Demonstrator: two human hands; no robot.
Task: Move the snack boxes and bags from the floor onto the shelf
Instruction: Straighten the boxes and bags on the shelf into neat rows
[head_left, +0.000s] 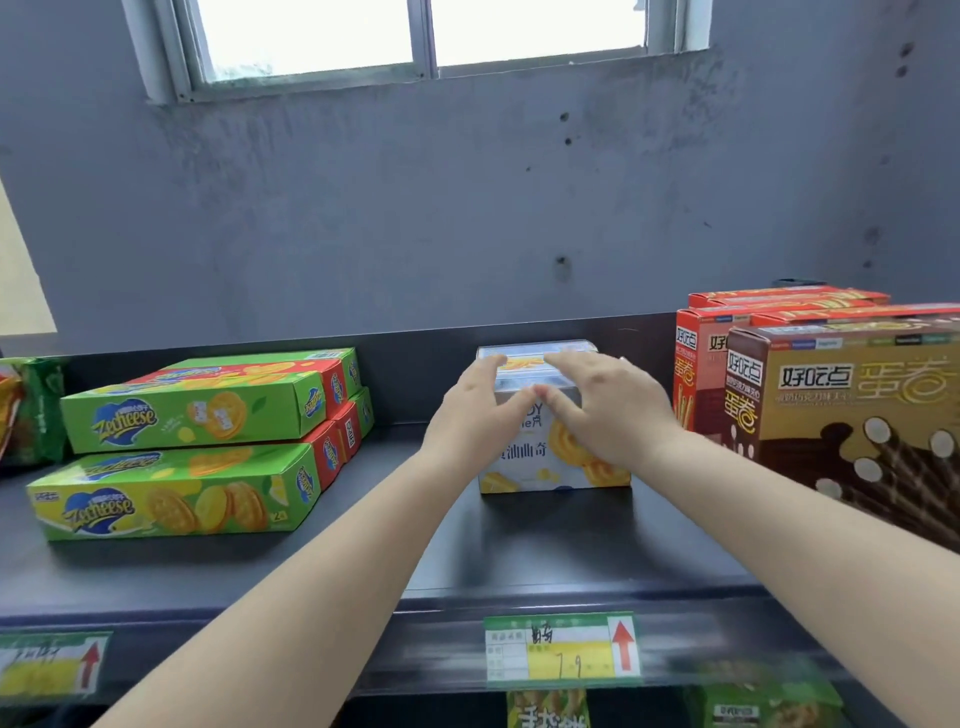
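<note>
A white and pale-blue butter cookie box (537, 470) stands upright on the dark shelf (363, 556), near the back wall. Both of my hands lie on its upper front edge. My left hand (475, 402) has its fingers flat over the top and its thumb on the front face. My right hand (605, 405) lies the same way beside it, and the two thumbs nearly touch. The fingers of both hands are spread and not curled around the box. The hands hide the upper half of the box's front.
Two stacks of green and red Zecheese boxes (176, 415) lie at the left, past them a green snack bag (28, 415). Brown and red egg-roll boxes (852, 410) stand close on the right. Price tags (561, 649) hang on the shelf's front edge, with green bags (763, 701) below.
</note>
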